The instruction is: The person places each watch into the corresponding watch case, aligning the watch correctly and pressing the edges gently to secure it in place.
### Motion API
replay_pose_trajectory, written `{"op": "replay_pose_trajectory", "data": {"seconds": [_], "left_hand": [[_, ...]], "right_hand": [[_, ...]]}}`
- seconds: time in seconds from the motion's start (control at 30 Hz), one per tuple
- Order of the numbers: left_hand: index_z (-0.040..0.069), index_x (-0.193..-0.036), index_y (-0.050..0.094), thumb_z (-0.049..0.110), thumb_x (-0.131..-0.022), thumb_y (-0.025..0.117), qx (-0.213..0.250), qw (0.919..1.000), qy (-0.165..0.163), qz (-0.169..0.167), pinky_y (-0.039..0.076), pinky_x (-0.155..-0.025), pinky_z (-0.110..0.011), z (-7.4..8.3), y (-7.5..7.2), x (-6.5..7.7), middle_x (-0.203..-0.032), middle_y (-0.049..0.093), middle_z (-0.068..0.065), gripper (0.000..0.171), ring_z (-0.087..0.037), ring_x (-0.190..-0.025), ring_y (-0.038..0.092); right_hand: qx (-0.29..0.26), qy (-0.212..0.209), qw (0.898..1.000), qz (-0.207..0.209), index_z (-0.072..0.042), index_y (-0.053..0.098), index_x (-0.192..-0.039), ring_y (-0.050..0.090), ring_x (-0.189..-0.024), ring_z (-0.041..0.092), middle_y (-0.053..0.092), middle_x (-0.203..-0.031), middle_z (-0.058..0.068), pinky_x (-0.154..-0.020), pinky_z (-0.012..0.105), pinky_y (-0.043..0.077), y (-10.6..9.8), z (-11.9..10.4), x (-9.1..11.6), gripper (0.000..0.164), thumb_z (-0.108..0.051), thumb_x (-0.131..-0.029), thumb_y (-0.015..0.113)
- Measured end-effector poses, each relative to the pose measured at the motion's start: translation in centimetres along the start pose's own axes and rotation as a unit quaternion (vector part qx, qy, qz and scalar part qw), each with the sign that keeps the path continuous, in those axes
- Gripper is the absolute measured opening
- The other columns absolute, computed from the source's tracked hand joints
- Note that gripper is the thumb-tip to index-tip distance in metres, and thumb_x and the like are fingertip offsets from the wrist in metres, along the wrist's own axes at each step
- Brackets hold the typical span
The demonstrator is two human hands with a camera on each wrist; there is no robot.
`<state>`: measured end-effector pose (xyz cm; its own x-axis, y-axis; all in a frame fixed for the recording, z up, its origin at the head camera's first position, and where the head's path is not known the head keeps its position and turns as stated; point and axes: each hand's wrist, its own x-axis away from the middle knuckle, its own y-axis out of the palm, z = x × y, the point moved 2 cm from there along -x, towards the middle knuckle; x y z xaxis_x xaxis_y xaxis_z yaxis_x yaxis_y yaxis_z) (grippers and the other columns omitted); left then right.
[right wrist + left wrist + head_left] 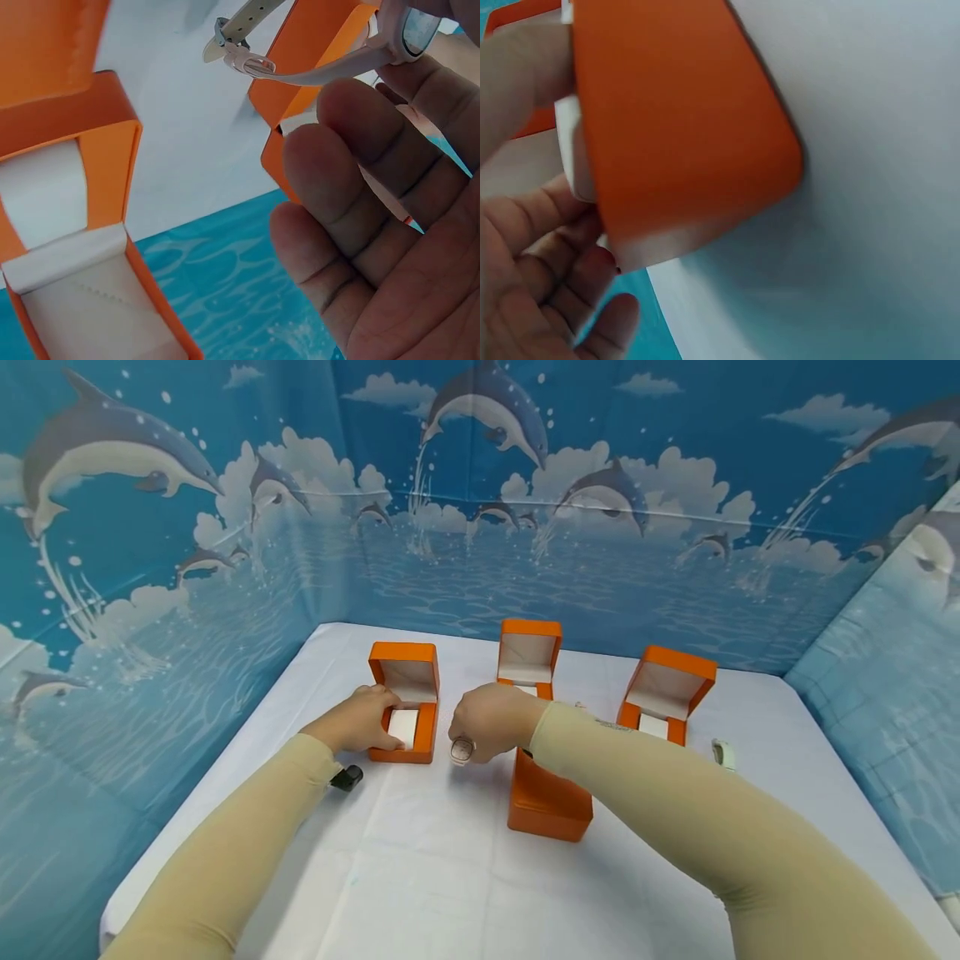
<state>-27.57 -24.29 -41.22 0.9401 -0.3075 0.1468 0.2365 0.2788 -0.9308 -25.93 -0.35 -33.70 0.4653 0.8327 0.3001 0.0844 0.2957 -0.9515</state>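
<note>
My left hand (363,720) reaches into the open orange watch box (425,732) on the left. Its thumb and fingers pinch the two ends of the white cushion (403,727), which stands a little above the box wall (682,120) in the left wrist view. My right hand (491,720) is just right of that box and pinches a watch with a pale pink strap (330,73). The watch's round dial (462,749) faces up in the head view, while its buckle end hangs free. The other fingers of that hand are slightly bent.
A second open box (531,635) stands behind my right hand, partly hidden. A closed orange box (551,802) sits nearer me. On the right is another open box (667,681), with a pale watch (723,753) beside it. White cloth (420,877) covers the table; dolphin curtains (480,568) surround it.
</note>
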Motion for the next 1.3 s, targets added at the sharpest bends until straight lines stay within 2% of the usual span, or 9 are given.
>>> {"op": "replay_pose_trajectory", "data": {"seconds": [0.17, 0.27, 0.4, 0.5, 0.73, 0.93, 1.1, 1.3], "left_hand": [[0.007, -0.134, 0.064, 0.048, -0.083, 0.089, -0.01, 0.9998, 0.016, -0.002, 0.048, -0.111, -0.049, -0.2, 0.1, -0.1, -0.135, 0.063, -0.012, 0.07, -0.032, -0.127, 0.049], [0.007, -0.139, 0.063, 0.046, -0.085, 0.088, -0.016, 0.9997, 0.014, -0.009, 0.045, -0.115, -0.052, -0.1, 0.0, -0.1, -0.143, 0.059, -0.014, 0.071, -0.036, -0.134, 0.047], [0.01, -0.15, 0.059, 0.044, -0.088, 0.086, -0.019, 0.9994, 0.006, -0.028, 0.043, -0.119, -0.055, 0.0, -0.1, 0.0, -0.155, 0.047, -0.019, 0.076, -0.04, -0.144, 0.039], [0.012, -0.152, 0.057, 0.044, -0.089, 0.085, -0.024, 0.999, 0.009, -0.036, 0.045, -0.117, -0.053, -0.1, -0.1, -0.1, -0.154, 0.045, -0.02, 0.077, -0.04, -0.144, 0.039], [0.009, -0.143, 0.062, 0.045, -0.084, 0.088, -0.008, 0.9998, 0.012, -0.016, 0.049, -0.113, -0.05, -0.3, 0.1, -0.3, -0.147, 0.055, -0.014, 0.074, -0.034, -0.136, 0.046], [0.01, -0.142, 0.057, 0.044, -0.085, 0.088, 0.032, 0.9994, 0.006, 0.012, 0.053, -0.107, -0.048, -0.4, -0.1, 0.4, -0.136, 0.062, -0.011, 0.073, -0.029, -0.121, 0.057], [0.007, -0.15, 0.05, 0.04, -0.087, 0.088, 0.042, 0.9989, 0.002, 0.022, 0.05, -0.112, -0.052, -0.4, -0.3, 1.0, -0.146, 0.057, -0.016, 0.08, -0.032, -0.127, 0.057], [0.004, -0.151, 0.048, 0.041, -0.087, 0.088, 0.047, 0.9983, 0.007, 0.034, 0.049, -0.115, -0.053, -0.2, -0.4, 0.9, -0.148, 0.055, -0.016, 0.085, -0.033, -0.132, 0.056]], "right_hand": [[-0.006, -0.002, 1.0, 0.018, -0.025, 0.075, -0.095, 0.059, -0.081, 0.01, 0.072, -0.09, -0.01, -0.074, 0.027, 0.053, -0.2, 0.6, 1.6, 0.002, -0.026, -0.095, 0.076], [-0.001, -0.002, 1.0, 0.025, -0.025, 0.074, -0.095, 0.059, -0.083, 0.01, 0.073, -0.092, -0.01, -0.075, 0.028, 0.054, -0.3, 1.0, 2.4, 0.003, -0.028, -0.095, 0.076], [0.003, 0.006, 0.999, 0.033, -0.026, 0.07, -0.09, 0.057, -0.081, 0.01, 0.067, -0.085, -0.011, -0.07, 0.028, 0.048, -0.4, 1.3, 3.3, 0.009, -0.029, -0.095, 0.077], [0.007, 0.009, 0.999, 0.036, -0.025, 0.069, -0.089, 0.055, -0.078, 0.01, 0.062, -0.081, -0.011, -0.068, 0.027, 0.045, -0.4, 1.6, 3.8, 0.01, -0.028, -0.094, 0.078], [0.011, 0.023, 0.999, 0.035, -0.026, 0.071, -0.094, 0.055, -0.077, 0.01, 0.062, -0.081, -0.011, -0.068, 0.028, 0.047, -0.5, 2.1, 4.8, 0.01, -0.029, -0.092, 0.08], [-0.008, 0.034, 0.998, 0.046, -0.024, 0.073, -0.097, 0.056, -0.079, 0.012, 0.064, -0.082, -0.009, -0.07, 0.029, 0.049, -0.4, 2.4, 5.6, 0.01, -0.027, -0.092, 0.08], [-0.015, 0.041, 0.998, 0.049, -0.023, 0.074, -0.099, 0.058, -0.084, 0.013, 0.069, -0.089, -0.007, -0.075, 0.03, 0.052, -0.1, 2.7, 6.3, 0.009, -0.022, -0.092, 0.079], [-0.02, 0.05, 0.997, 0.054, -0.025, 0.078, -0.113, 0.059, -0.088, 0.014, 0.075, -0.1, -0.001, -0.08, 0.032, 0.055, 0.1, 2.9, 6.9, 0.02, -0.021, -0.093, 0.077]]}}
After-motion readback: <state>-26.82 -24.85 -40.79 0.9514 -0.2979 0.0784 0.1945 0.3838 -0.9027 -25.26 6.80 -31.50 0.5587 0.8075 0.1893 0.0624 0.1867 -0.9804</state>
